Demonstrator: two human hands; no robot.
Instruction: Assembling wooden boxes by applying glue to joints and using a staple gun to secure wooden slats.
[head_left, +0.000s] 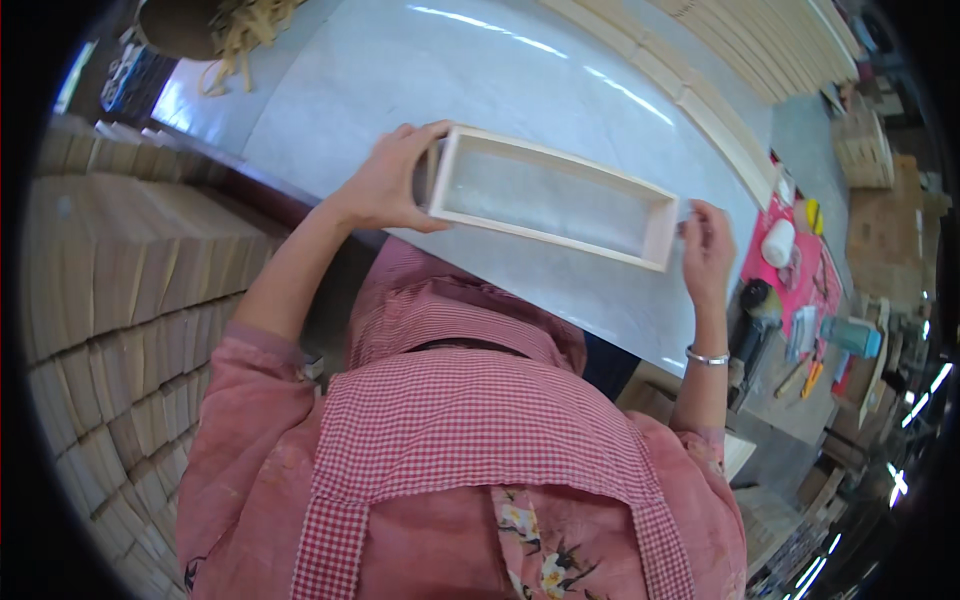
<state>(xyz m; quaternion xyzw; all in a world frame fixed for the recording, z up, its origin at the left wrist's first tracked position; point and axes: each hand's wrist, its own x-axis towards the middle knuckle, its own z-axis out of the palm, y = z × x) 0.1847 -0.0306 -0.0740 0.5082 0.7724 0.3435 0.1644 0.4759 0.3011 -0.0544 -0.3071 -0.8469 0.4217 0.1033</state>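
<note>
A long, narrow rectangular frame of pale wood (560, 152) is held over the light-coloured tabletop, which shows through its middle. My left hand (398, 180) grips its left end, thumb at the near corner and fingers at the far one. Just off the frame's right end is my right hand (708, 240), with its fingers curled; motion blurs the fingertips, and whether they touch the wood or hold anything small cannot be made out. A silver bangle (708, 357) circles my right wrist.
Stacked wooden boards (130, 250) rise at the left. Long wooden strips (700, 110) line the table's far right side. On the right stand a white bottle (778, 243), a pink cloth (757, 262), a teal container (848, 336) and an orange-handled tool (812, 378). Straw-coloured strips (243, 40) hang at the far left.
</note>
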